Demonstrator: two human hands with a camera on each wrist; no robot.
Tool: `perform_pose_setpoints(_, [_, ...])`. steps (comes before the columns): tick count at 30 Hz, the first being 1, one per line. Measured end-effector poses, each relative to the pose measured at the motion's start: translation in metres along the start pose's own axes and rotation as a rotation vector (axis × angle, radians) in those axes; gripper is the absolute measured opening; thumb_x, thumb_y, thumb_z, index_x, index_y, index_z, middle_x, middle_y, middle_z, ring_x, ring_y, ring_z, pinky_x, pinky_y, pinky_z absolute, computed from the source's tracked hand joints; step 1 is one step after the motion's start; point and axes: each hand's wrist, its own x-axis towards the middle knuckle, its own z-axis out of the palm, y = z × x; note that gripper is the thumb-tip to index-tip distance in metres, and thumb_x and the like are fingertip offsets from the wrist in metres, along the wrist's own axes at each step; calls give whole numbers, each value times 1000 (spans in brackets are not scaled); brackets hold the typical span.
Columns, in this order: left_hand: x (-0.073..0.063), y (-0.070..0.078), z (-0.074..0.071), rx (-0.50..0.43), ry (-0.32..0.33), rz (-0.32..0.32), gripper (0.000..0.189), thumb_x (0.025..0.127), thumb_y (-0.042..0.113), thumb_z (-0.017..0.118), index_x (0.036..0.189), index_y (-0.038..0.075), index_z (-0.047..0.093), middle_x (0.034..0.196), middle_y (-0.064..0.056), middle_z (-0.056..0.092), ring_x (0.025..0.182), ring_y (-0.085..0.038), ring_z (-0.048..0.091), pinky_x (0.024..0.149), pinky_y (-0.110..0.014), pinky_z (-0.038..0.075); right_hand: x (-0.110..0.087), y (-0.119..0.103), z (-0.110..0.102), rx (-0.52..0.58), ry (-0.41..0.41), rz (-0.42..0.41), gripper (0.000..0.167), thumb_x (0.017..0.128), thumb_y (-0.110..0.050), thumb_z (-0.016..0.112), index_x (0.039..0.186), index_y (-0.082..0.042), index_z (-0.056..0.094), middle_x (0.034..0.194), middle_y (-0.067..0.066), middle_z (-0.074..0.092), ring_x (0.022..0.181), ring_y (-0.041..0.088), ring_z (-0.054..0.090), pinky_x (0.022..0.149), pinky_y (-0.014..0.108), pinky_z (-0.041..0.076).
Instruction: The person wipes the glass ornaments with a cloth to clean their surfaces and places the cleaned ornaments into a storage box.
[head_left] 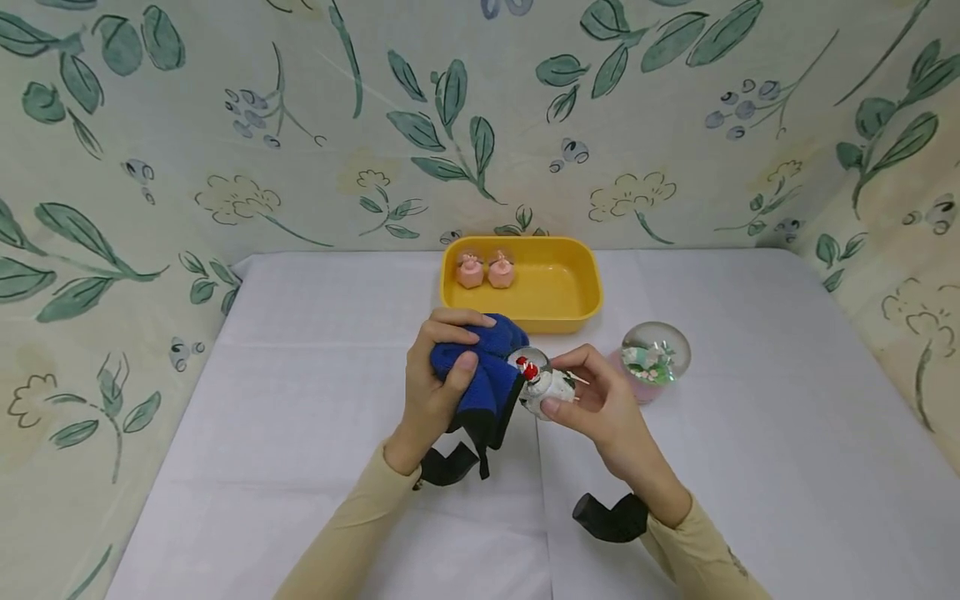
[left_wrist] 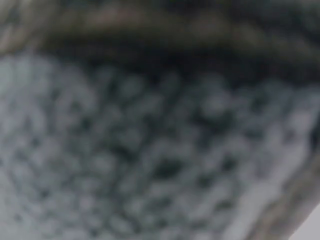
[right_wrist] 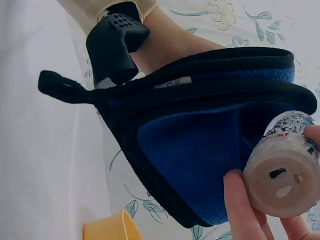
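Note:
My left hand (head_left: 429, 392) grips a bunched blue cloth (head_left: 487, 383) with black edging and a hanging loop. In my right hand (head_left: 611, 421), thumb and fingers pinch the white base of a small snow globe (head_left: 551, 390) with something red inside. The globe lies tilted, its dome toward the cloth's folds and overlapped by the edging. From the right wrist, the globe's round underside (right_wrist: 280, 185) faces the camera beside the blue cloth (right_wrist: 190, 150). A blurred, mottled grey surface (left_wrist: 150, 150) fills the left wrist view.
A second snow globe (head_left: 656, 358) with a pink base stands to the right of my right hand. Behind the hands is a yellow tray (head_left: 577, 317) holding two small pink pieces (head_left: 470, 272) at its left. A white cloth (head_left: 315, 350) covers the table; a leaf-patterned curtain (head_left: 525, 167) hangs behind.

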Motion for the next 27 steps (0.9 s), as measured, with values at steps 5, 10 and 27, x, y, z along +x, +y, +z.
perform_pose_setpoints(5, [2,1,-2,-25,21,-12,38,97,34,53,97,-4,47,108,-20,59,103,-33,54,91,-43,46,0,3,-2,75,-19,-57,33,86,4,62,116,-7,52,114,14,52,92,17,60,78,28,54])
perform_pose_setpoints(10, [1,0,-4,-35,21,-29,40,97,34,53,98,-6,46,110,-20,58,105,-35,53,93,-44,45,-1,1,-1,69,32,-85,43,88,2,54,130,-3,48,122,13,52,106,22,57,89,30,50])
perform_pose_setpoints(27, [-1,1,-4,-58,-25,-57,43,97,37,53,103,-6,45,113,-23,55,108,-36,52,94,-43,46,2,-2,-1,16,71,-171,52,83,11,60,130,-8,46,117,22,51,103,24,54,80,29,53])
